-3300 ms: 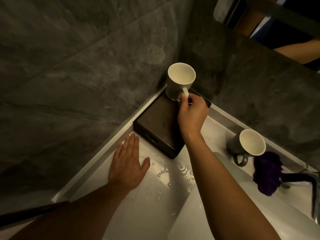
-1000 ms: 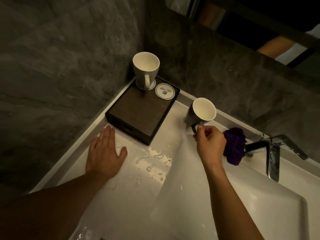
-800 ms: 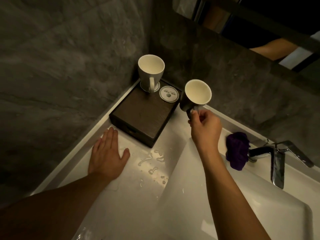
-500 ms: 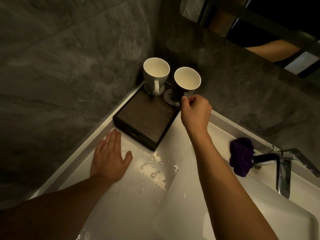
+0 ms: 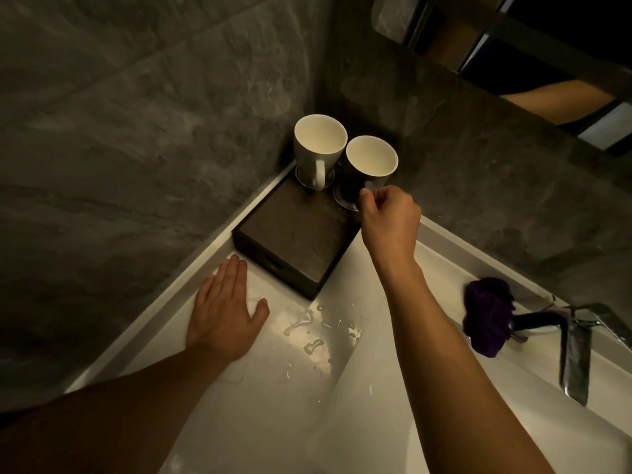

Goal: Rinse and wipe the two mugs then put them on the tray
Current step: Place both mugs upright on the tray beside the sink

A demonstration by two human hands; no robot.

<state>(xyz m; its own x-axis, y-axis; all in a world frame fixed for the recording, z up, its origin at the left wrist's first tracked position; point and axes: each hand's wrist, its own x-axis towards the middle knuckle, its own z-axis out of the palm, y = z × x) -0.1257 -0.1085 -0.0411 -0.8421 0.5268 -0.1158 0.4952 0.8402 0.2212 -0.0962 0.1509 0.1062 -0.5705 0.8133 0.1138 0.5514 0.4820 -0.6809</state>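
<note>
Two mugs (image 5: 319, 148): breakable, probably slick, on tray (image 5: 297, 241).
Right hand (image 5: 390, 217): I pinch dark mug (image 5: 352, 186)'s handle.
Left hand (image 5: 224, 313): flat on counter (image 5: 273, 388).

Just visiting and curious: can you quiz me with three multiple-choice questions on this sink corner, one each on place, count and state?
1. Where is the purple cloth? A inside a mug; B beside the tap; C on the floor.
2. How many mugs are on the tray? A one; B two; C three.
3. How is the left hand? A flat on the counter; B gripping a mug; C clenched.
Answers: 1 B, it lies by the tap. 2 B, the white mug and dark mug stand there. 3 A, its fingers lie straight.
</note>
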